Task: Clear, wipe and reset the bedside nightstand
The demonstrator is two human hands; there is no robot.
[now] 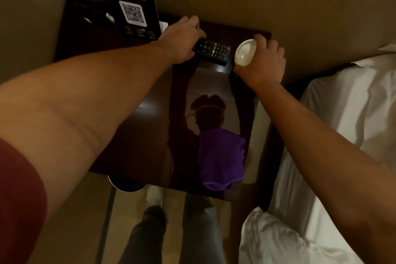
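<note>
Nightstand carries 1 purple cloth; left grip grasping 1 remote, right grip grasping 1 white dish.

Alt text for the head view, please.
Left hand grips a black remote control and right hand holds a round white dish over a glossy dark wooden nightstand. A purple cloth lies on its front edge.

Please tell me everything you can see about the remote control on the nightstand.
The remote is a slim black bar, plastic by its look, with many small buttons, a few coloured red, yellow and blue. It lies flat, buttons up, near the back edge of the dark glossy nightstand, running left to right. The left hand grips its left end, which is hidden. Its right end lies free, close to the white shell-like dish that the right hand holds.
</note>
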